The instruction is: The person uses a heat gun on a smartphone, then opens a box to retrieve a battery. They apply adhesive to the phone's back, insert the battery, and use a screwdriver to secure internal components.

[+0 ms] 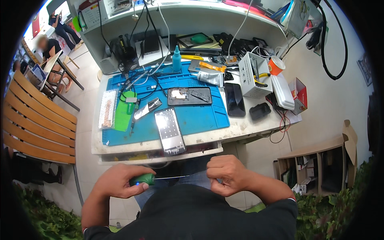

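My left hand is wrapped round a green handle held over my lap, beyond the desk's front edge. A thin, straight metal shaft or wire runs from the handle towards my right hand; I cannot tell which it is. My right hand is closed with its fingers curled, and what it pinches, if anything, is hidden. Ahead lies a phone's silvery screen-and-frame part, overhanging the desk edge. Behind it, an opened phone body shows its inner parts on the blue work mat.
Left on the mat lie a green pad, a bubble-wrapped part and a foil piece. A blue bottle, a white tube, a black phone and a white tool box stand farther back. A slatted wooden bench is left.
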A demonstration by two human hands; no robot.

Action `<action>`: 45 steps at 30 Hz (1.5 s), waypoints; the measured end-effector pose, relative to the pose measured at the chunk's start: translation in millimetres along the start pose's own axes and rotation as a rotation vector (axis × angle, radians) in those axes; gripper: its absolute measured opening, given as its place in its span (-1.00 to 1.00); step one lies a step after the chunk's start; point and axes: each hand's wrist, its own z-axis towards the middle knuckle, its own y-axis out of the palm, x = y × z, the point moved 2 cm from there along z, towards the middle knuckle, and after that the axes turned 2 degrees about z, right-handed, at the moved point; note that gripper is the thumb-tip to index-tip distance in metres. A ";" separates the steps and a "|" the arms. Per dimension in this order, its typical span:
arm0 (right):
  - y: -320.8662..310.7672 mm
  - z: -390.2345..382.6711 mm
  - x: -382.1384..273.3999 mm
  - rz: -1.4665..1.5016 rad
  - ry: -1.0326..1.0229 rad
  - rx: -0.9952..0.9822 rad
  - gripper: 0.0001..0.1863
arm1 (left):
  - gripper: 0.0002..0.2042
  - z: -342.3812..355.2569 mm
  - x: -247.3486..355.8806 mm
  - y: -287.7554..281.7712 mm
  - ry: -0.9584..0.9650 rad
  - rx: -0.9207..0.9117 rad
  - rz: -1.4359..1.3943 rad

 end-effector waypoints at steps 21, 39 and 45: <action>31.5 -7.2 2.2 0.376 0.006 -0.109 -0.59 | -0.49 -9.5 -6.1 -6.5 -0.021 -0.061 0.000; 62.4 -1.4 -1.4 0.519 -0.017 -0.151 -0.82 | -0.50 -0.3 -0.9 14.3 0.082 -0.183 -0.046; 60.2 -1.9 4.2 0.501 0.016 -0.163 -0.83 | -0.48 -8.5 -16.8 12.5 0.018 -0.176 -0.131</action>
